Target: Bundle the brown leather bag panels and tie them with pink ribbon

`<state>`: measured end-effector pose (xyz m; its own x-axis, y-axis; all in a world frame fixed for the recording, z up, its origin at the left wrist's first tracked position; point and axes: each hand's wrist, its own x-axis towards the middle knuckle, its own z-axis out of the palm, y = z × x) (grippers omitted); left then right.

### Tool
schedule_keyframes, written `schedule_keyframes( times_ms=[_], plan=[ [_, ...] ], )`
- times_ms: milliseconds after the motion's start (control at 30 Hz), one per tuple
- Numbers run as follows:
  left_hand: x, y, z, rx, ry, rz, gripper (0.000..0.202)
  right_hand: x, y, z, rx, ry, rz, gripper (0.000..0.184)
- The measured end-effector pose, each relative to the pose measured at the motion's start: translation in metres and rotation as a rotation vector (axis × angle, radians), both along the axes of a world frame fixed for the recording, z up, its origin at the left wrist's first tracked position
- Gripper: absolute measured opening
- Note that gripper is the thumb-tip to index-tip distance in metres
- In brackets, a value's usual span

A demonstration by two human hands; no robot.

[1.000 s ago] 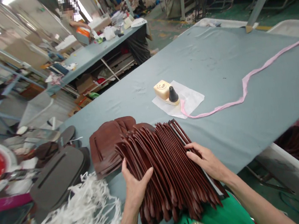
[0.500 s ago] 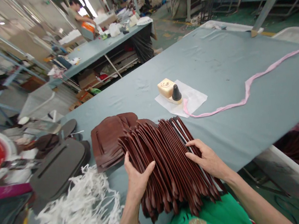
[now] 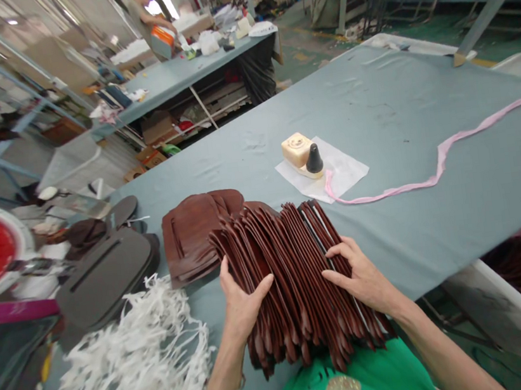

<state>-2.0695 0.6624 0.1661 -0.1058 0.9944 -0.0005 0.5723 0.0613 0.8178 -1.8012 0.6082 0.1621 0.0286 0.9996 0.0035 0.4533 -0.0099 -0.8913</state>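
A thick row of folded brown leather pieces (image 3: 296,286) stands on edge at the table's near side, against my green top. My left hand (image 3: 243,303) clasps its left end, thumb over the upper edges. At the right end, my right hand (image 3: 362,277) presses in with thumb and fingers, beside a few pieces showing white and black strips. Some of the fingers are hidden by the leather. Just behind and to the left lies a flat pile of brown leather panels (image 3: 193,232).
White fabric strips (image 3: 139,364) heap at the left, below dark grey oval pieces (image 3: 108,276). A cream block (image 3: 297,149) and a black cone (image 3: 314,159) stand on white paper (image 3: 348,167). Pink ribbon (image 3: 441,161) trails right across the blue-grey table (image 3: 401,99). A person (image 3: 148,21) works behind.
My view has shifted slightly, so the table and its objects sit a little farther right. Both hands keep their hold on the leather row, with hardly any movement.
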Motion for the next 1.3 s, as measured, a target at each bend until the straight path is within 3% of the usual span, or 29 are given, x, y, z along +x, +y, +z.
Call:
schedule_keyframes(
  times_ms=[167,333,533,700,933,1300],
  plan=[
    [0.0,-0.001,0.002,-0.005,0.039,-0.002,0.108,-0.001,0.0,0.0,0.058,-0.01,-0.015,0.024],
    [0.0,0.0,0.003,-0.002,0.033,0.001,0.107,-0.007,0.0,0.006,0.02,-0.06,0.022,0.014],
    [-0.001,-0.001,0.003,0.008,0.019,0.004,0.107,-0.009,0.0,0.007,0.013,-0.09,0.012,0.019],
    [-0.001,-0.003,0.002,0.004,0.017,0.003,0.107,-0.011,-0.002,0.008,0.096,-0.162,-0.001,0.027],
    [-0.001,-0.004,0.005,0.004,-0.029,0.015,0.106,-0.023,-0.001,0.023,0.16,-0.378,0.038,0.016],
    [-0.003,-0.005,0.0,0.024,0.012,0.022,0.104,-0.025,0.0,0.028,0.161,-0.44,0.073,0.016]
  ],
)
